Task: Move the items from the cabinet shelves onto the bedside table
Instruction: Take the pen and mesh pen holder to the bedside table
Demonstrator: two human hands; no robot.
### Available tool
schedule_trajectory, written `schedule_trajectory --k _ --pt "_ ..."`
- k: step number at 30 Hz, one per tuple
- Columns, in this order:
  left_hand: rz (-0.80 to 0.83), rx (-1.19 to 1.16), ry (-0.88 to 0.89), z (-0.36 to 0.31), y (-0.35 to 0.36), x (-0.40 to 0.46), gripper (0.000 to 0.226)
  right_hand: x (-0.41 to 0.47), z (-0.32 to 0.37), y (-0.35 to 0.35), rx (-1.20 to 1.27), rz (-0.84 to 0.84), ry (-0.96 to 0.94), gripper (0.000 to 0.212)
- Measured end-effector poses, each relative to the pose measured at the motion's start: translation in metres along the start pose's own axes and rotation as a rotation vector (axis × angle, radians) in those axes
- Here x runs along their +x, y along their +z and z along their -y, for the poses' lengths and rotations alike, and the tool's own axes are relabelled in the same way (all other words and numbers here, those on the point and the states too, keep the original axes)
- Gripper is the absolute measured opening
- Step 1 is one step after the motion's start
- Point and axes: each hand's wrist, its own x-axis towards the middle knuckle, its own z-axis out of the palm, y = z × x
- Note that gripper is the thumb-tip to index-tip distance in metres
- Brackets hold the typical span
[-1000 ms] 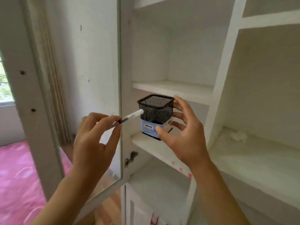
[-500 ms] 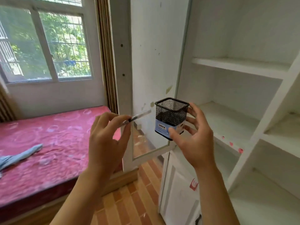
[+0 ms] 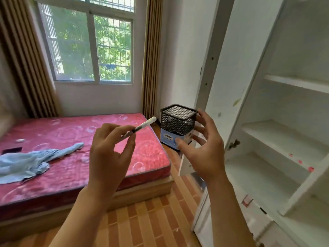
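My right hand (image 3: 204,148) holds a black mesh pen holder (image 3: 178,125) with a blue label, upright, thumb on its front and fingers behind it. My left hand (image 3: 110,150) pinches a pen (image 3: 142,126) with a white cap, its tip pointing up and right toward the holder. Both are held in the air in front of me, left of the white cabinet shelves (image 3: 277,132). No bedside table is in view.
A bed with a red mattress (image 3: 71,154) fills the left, with a blue cloth (image 3: 30,163) and a dark flat object (image 3: 11,150) on it. The open cabinet door (image 3: 219,72) stands right of centre. A window (image 3: 89,49) and curtains are behind. Wood-pattern floor lies below.
My view has swung left, away from the cabinet toward the bed and window. Both hands keep the same hold on the pen and the mesh holder, carried away from the shelves.
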Motion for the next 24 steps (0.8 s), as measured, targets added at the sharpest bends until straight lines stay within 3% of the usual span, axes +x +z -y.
schedule_trajectory --k 11,24 --pt "-0.178 0.245 -0.139 0.089 -0.203 -0.015 0.018 -0.034 0.087 0.198 0.177 0.293 -0.107 0.091" --pt "-0.416 0.664 -0.293 0.130 -0.386 -0.060 0.016 -0.095 0.176 0.393 0.449 0.685 -0.248 0.090"
